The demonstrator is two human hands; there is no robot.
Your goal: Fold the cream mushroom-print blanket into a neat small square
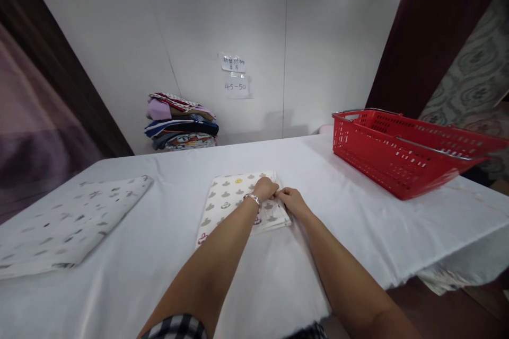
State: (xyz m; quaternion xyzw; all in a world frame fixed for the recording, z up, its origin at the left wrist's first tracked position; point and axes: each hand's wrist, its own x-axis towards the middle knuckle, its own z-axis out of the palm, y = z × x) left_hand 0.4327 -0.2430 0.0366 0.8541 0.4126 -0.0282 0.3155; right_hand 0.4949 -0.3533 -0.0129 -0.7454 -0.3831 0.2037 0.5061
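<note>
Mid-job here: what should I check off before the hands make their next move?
1. Left hand at the patterned cloth's right side: ok.
2. Right hand at that same side: ok.
3. Firm grip on the cloth: cannot tell, detail too small.
4. Cloth's near edge fully visible: not ok, left forearm covers part.
5. Red basket apart from the cloth: ok.
6. Other folded cloth apart, at left: ok.
</note>
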